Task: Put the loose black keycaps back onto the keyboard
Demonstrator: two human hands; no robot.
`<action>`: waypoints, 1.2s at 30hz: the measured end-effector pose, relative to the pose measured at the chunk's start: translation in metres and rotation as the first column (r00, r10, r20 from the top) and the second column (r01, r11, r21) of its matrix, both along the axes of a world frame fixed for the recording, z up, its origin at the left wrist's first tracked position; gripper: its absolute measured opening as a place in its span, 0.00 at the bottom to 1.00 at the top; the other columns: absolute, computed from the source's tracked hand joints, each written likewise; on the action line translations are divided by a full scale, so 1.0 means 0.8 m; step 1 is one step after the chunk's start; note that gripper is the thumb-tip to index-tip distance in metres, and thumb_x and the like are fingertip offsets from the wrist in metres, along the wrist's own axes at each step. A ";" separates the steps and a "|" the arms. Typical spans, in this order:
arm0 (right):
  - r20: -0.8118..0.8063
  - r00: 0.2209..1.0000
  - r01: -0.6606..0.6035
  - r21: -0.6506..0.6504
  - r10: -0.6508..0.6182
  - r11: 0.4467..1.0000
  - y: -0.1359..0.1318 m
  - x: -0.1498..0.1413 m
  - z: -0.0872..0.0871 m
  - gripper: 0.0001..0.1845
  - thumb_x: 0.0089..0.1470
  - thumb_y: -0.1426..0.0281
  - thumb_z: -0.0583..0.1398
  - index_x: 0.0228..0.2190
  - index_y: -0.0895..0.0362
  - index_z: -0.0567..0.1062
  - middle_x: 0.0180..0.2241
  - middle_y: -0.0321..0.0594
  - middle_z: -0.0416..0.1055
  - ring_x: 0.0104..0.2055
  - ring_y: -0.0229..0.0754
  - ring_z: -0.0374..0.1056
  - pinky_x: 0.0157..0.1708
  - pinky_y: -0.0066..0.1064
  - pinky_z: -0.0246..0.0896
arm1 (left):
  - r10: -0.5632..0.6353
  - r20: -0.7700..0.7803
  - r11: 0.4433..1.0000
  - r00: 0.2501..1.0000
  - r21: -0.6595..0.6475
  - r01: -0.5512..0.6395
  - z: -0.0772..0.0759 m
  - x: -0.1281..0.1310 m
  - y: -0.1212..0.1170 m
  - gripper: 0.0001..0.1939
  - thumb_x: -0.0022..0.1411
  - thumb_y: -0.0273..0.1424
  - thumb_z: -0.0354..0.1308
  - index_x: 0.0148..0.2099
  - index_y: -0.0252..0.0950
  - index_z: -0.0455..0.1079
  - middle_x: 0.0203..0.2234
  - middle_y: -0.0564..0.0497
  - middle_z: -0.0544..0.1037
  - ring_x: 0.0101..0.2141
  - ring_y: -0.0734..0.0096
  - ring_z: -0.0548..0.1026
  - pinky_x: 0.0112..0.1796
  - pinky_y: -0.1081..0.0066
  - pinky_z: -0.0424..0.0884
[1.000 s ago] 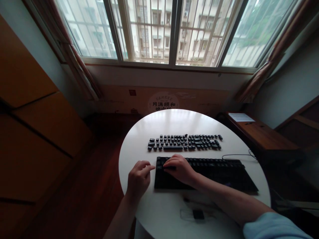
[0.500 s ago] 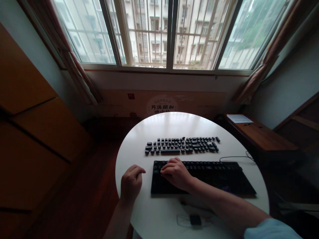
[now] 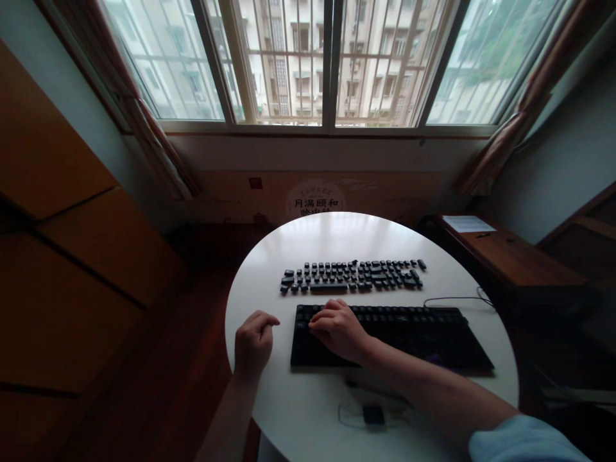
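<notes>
A black keyboard point(image 3: 423, 350) lies on the round white table. Over its left part is my right hand point(image 3: 339, 330), fingers bunched together and fingertips down at a keycap among the upper rows; the hand hides the exact key. My left hand point(image 3: 254, 340) is held just left of the keyboard, apart from it, with its fingers curled closed; whatever may be inside is hidden. Behind the keyboard, loose black keycaps point(image 3: 330, 287) are laid out in rows like a keyboard layout. Keys show along the keyboard's back, while its front is too dark to make out.
On the white table point(image 3: 337, 237), a small dark block with thin wire loops point(image 3: 373, 416) lies near the front. A cable point(image 3: 447, 298) runs off the right edge. A wooden side table point(image 3: 524, 256) with a paper sheet point(image 3: 468, 223) stands at the right, beneath the curtained window.
The view has tilted and shifted slightly. My right hand stays at the keyboard's left keys, and my left hand keeps its curled pose beside it.
</notes>
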State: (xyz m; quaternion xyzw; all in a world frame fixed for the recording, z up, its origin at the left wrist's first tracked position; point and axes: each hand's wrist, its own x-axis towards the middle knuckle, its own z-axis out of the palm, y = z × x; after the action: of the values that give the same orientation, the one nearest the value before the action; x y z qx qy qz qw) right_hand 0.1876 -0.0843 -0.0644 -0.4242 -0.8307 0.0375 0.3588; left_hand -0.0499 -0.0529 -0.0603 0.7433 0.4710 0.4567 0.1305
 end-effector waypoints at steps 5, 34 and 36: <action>-0.002 0.998 0.063 0.007 -0.063 0.998 0.001 -0.001 -0.005 0.06 0.59 0.67 0.64 0.31 0.48 0.82 0.37 0.38 0.80 0.41 0.45 0.68 0.43 0.41 0.59 | 0.025 0.031 1.000 0.999 -0.002 -0.025 0.000 0.000 0.001 0.14 0.55 0.21 0.48 0.26 0.39 0.72 0.24 0.53 0.76 0.29 0.69 0.75 0.33 0.70 0.70; -0.040 0.998 0.042 0.001 -0.042 0.999 -0.001 0.000 -0.005 0.06 0.58 0.67 0.65 0.29 0.49 0.82 0.35 0.36 0.81 0.38 0.44 0.70 0.44 0.40 0.57 | 0.084 0.148 0.996 0.985 -0.048 -0.078 0.000 0.003 0.002 0.13 0.53 0.22 0.48 0.25 0.39 0.73 0.23 0.54 0.77 0.28 0.69 0.76 0.32 0.71 0.72; -0.017 0.999 0.030 0.009 -0.030 1.000 -0.001 -0.001 -0.001 0.08 0.59 0.67 0.64 0.29 0.48 0.82 0.35 0.36 0.81 0.38 0.43 0.70 0.44 0.40 0.56 | 0.084 0.148 0.996 0.985 -0.046 -0.078 0.000 0.003 0.002 0.13 0.53 0.22 0.48 0.25 0.39 0.73 0.23 0.54 0.77 0.28 0.69 0.76 0.33 0.71 0.72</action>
State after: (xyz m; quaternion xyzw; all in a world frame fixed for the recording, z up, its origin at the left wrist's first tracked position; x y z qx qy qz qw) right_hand 0.1871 -0.0853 -0.0655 -0.4344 -0.8215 0.0317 0.3681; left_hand -0.0477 -0.0514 -0.0600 0.6845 0.4986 0.5066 0.1617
